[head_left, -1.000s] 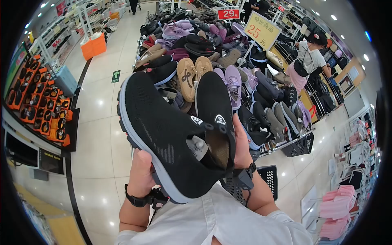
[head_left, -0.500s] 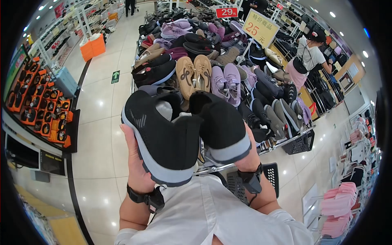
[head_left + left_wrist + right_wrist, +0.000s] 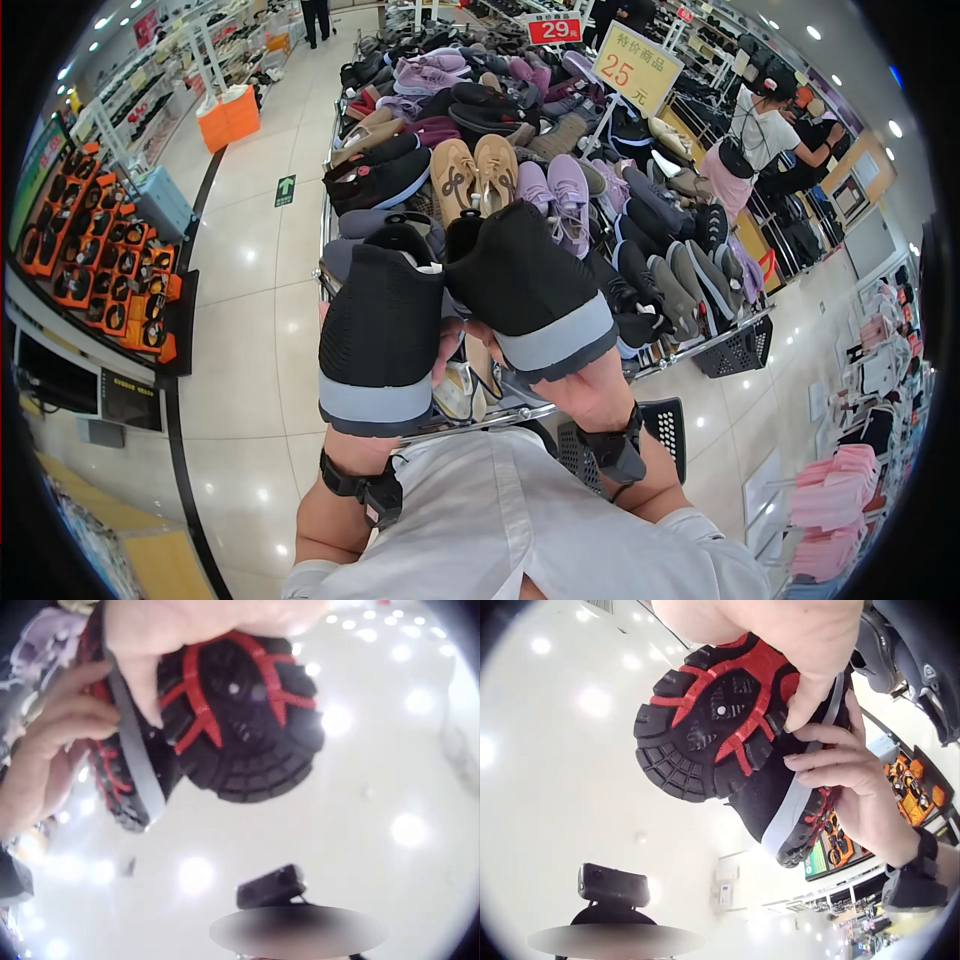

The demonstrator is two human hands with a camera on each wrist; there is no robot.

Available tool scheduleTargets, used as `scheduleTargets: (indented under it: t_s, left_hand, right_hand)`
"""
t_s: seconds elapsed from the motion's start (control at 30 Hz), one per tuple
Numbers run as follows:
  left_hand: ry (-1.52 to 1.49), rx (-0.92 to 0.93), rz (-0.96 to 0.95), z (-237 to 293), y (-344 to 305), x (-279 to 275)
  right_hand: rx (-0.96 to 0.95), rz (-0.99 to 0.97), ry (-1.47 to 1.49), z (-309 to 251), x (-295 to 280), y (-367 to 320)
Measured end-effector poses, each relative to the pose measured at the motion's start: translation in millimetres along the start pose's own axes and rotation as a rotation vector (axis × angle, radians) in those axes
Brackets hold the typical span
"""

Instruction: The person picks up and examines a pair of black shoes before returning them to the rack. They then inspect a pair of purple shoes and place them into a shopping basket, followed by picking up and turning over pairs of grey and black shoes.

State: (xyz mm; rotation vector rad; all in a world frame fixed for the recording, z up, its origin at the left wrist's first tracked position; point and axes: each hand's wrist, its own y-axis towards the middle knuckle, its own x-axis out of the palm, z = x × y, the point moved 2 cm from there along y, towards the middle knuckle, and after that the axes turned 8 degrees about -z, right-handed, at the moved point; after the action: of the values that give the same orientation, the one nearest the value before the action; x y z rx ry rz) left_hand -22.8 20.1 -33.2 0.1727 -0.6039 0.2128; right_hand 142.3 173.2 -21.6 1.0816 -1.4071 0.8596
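Observation:
In the head view two black knit sneakers are held up in front of the chest, heels towards me, with pale grey midsoles. My left hand (image 3: 217, 630) grips the left sneaker (image 3: 380, 325) from below, mostly hidden behind its heel in the head view. My right hand (image 3: 580, 395) holds the right sneaker (image 3: 540, 290) from underneath, its fingers curled round the sole. Both wrist views show black treaded soles (image 3: 720, 712) with red inserts. The fingertips of both hands come close together between the two shoes.
Beyond the hands a display table is heaped with shoes, including tan shoes (image 3: 475, 175) and lilac sneakers (image 3: 556, 195). Price signs (image 3: 638, 68) stand above it. A metal rail (image 3: 510, 415) edges the near side. A person (image 3: 757, 140) stands at the right; black baskets (image 3: 735, 348) are below.
Both sneakers have turned from lying with openings towards me and toes up to heels facing me, soles tipped down. My hands have shifted under them and the shoes' near ends have swung apart.

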Motion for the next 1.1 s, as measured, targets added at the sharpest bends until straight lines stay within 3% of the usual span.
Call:
scheduleTargets:
  t_s: [0.03,0.13,0.2,0.33,0.47,0.53,0.57,0.63,0.7,0.73,0.77,0.87,1.0,1.1]
  left_hand:
    - [-0.868,0.025,-0.086,-3.0,-2.4,-3.1]
    - [-0.856,0.046,-0.056,-4.8,-6.7,-1.5]
    - [-0.87,0.041,-0.09,-5.1,-10.1,-2.0]
    - [-0.843,0.074,-0.204,-13.1,-10.6,-12.4]
    - [-0.805,0.058,-0.176,-10.2,-12.8,-9.4]
    - [-0.127,-0.012,0.066,-4.4,-12.8,-3.8]
    - [-0.126,-0.015,0.063,-6.7,-11.8,-7.9]
    - [-0.678,0.018,-0.15,-9.9,-8.4,-12.7]
    - [-0.627,0.065,-0.254,-9.4,-4.2,-10.0]
    - [-0.576,0.111,-0.355,-6.7,-2.8,-6.4]
    - [-0.575,0.108,-0.357,-6.1,-3.4,-5.4]
    - [-0.582,0.113,0.105,1.5,-2.1,8.3]
    - [-0.52,0.13,0.09,2.2,0.3,4.5]
    - [-0.572,0.187,-0.029,3.0,4.0,6.0]
  right_hand:
    - [0.0,0.0,0.0,0.4,-0.7,-0.5]
    - [0.003,-0.066,-0.072,1.6,2.6,0.1]
    - [0.023,0.073,-0.214,2.9,8.9,0.5]
    - [0.014,0.115,-0.193,5.5,13.7,2.9]
    - [-0.01,0.078,-0.259,7.5,20.1,2.5]
    - [-0.027,0.076,-0.283,7.2,20.6,-0.4]
    - [-0.028,0.024,-0.234,7.8,21.4,-3.0]
    - [-0.03,-0.029,-0.187,10.7,30.3,-4.1]
    - [-0.18,0.276,-0.564,12.7,44.8,-7.0]
    - [-0.175,0.328,-0.543,12.9,51.5,-7.0]
    - [-0.179,0.328,-0.541,9.5,46.3,-6.7]
    - [-0.173,0.292,-0.581,2.6,41.1,-6.8]
    - [-0.231,0.198,-0.657,0.2,47.6,-4.5]
    - [-0.286,0.205,-0.703,4.2,51.2,-4.4]
